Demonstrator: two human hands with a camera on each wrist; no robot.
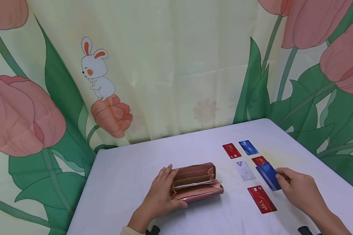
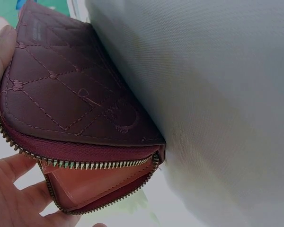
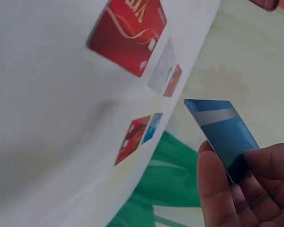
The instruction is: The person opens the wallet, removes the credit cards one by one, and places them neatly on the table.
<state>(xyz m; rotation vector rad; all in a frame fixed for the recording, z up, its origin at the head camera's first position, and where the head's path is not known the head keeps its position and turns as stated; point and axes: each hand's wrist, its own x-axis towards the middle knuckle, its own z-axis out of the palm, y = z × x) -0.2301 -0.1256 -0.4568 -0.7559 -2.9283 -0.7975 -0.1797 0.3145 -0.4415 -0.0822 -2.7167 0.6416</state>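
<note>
A pink zip-around wallet [image 1: 204,196] stands unzipped on the white table, its pleated compartments facing up and some paper edges showing inside. My left hand [image 1: 161,194] grips its left end, thumb on the near side and fingers over the far side. In the left wrist view, the quilted maroon cover [image 2: 61,85] and brass zip teeth [image 2: 99,164] show up close. To the right of the wallet, my right hand [image 1: 301,189] pinches a blue card [image 1: 268,176] between thumb and fingers. The right wrist view shows a pale stripe across this card [image 3: 222,135], which is tilted above the table.
Several cards lie right of the wallet: a red VIP card [image 1: 231,150], a blue card [image 1: 248,147], a silvery card [image 1: 245,170], and a nearer red VIP card [image 1: 262,199]. Another red card [image 1: 258,160] is partly hidden behind the held one. A printed curtain [image 1: 176,65] hangs behind the table.
</note>
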